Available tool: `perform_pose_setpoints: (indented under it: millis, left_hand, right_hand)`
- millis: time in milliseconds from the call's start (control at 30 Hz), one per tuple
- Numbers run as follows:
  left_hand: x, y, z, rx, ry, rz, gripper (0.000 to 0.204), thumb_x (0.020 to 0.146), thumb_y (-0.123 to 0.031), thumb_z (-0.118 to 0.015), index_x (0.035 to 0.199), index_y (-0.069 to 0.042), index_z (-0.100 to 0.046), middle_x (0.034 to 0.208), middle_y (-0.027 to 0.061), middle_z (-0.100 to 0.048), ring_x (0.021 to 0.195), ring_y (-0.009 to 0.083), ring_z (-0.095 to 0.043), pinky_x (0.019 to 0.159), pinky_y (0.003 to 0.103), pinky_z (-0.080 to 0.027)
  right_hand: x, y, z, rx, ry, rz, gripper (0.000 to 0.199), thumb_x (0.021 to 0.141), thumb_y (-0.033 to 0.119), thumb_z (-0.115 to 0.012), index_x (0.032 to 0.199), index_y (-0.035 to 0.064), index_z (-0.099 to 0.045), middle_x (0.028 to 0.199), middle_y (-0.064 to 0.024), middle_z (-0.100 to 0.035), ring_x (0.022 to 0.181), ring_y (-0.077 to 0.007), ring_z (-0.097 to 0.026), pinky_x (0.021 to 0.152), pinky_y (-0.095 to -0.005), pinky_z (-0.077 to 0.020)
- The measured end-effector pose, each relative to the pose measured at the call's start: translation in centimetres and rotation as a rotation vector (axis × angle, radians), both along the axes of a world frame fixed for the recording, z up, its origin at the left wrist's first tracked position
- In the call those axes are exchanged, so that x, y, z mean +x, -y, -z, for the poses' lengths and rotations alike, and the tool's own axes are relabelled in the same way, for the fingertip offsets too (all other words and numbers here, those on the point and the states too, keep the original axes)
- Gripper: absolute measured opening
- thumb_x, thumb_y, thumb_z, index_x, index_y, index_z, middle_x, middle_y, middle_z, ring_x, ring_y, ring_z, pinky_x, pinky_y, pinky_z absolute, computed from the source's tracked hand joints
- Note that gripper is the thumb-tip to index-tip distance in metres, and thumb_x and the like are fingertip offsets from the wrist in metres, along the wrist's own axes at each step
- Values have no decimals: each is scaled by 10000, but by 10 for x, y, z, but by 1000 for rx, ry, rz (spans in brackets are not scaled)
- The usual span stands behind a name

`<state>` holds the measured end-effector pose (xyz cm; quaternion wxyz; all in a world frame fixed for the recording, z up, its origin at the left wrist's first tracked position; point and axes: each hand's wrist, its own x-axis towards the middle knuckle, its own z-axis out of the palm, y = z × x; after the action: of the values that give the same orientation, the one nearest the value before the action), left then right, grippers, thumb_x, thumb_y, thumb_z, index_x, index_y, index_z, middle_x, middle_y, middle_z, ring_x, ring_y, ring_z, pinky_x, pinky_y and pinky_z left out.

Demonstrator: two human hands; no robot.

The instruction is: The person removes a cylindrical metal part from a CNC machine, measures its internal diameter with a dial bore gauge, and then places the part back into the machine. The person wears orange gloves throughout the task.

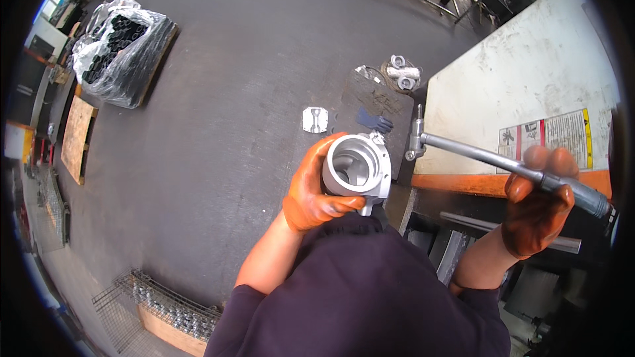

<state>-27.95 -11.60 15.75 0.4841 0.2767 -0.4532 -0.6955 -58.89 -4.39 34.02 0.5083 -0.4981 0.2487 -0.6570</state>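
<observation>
My left hand (303,188), in an orange glove, grips a silvery metal housing (378,182) in front of my chest. The housing's round, stepped bore faces up, and my fingers and thumb wrap its left side. Out to the right, my right hand (537,221), gloved in orange too, is closed around the dark sleeve of a bore gauge (476,152). The gauge's long grey shaft slants up and left to a crosswise head with a thin pin. That head stays apart from the housing, to its upper right. The gauge's far end is dark and hard to make out.
Beyond the housing, a dark blue glove (375,121) lies on a worn dark board (377,96), near several metal castings (402,74). A white plate-like part (315,119) is left of them. A white machine panel (509,79) borders the right; a wire basket (165,304) stands lower left.
</observation>
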Motion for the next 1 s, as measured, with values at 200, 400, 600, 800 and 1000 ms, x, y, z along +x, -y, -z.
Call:
perform_pose_setpoints:
  millis: [200,400,600,800,1000]
  left_hand:
    - [-10,10,5,-572,223,-252,967,699,-145,-944,1476,20,-392,1350,170,-564,1215,271,-587,1026,409,-476]
    - [0,15,-17,-872,377,-326,880,683,-139,-911,1431,24,-476,1332,216,-611,1195,366,-619,1027,441,-492]
    - [0,11,-18,-880,194,-309,852,704,-97,-893,1439,12,-476,1407,241,-573,1274,393,-593,1063,466,-478]
    - [0,6,-17,-906,213,-451,843,698,-95,-897,1431,-17,-489,1388,239,-591,1260,399,-606,1070,491,-470]
    - [-3,7,-21,-962,281,-547,817,679,-93,-905,1394,-22,-516,1350,224,-614,1229,391,-625,1056,499,-481]
  right_hand:
    - [38,-12,-2,-56,-50,72,485,1012,197,-622,1427,-20,-497,1230,-354,-592,911,-384,-717,754,-403,-626]
    - [65,-12,-2,-202,-250,139,421,986,346,-676,1259,41,-580,1112,-264,-689,705,-263,-720,648,-327,-569]
    - [82,-14,6,-340,-337,105,466,947,395,-726,1154,-1,-591,1007,-262,-725,678,-264,-729,575,-341,-568]
    - [88,-18,15,-436,-430,82,403,925,411,-749,928,29,-624,928,-258,-745,683,-260,-742,565,-343,-592]
    - [92,-20,8,-360,-540,94,429,928,448,-733,887,36,-620,920,-233,-751,666,-255,-731,563,-330,-568]
